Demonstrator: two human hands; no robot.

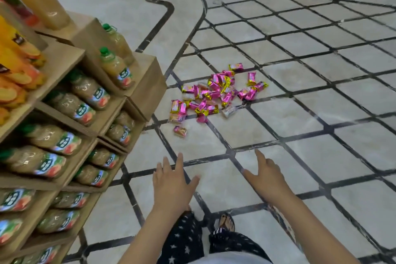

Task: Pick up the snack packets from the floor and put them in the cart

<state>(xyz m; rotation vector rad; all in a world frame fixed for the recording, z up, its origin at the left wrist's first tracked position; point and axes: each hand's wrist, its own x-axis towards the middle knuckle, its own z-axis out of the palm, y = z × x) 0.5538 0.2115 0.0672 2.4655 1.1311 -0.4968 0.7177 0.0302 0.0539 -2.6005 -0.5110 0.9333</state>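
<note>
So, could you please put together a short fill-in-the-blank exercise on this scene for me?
The pink snack packets lie scattered on the ____.
The left hand and the right hand both hold ____.
The juice bottles on the cardboard shelf have ____ caps.
The shelf stands on the person's ____ side.
Missing words: floor; nothing; green; left.

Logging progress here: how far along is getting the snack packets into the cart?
Done: nothing visible; the snack packets lie scattered in a heap on the floor. In hand: nothing; the left hand and right hand are open and empty, held out toward the heap. Left: every packet must be picked up and put in the cart, which is out of view.
</note>
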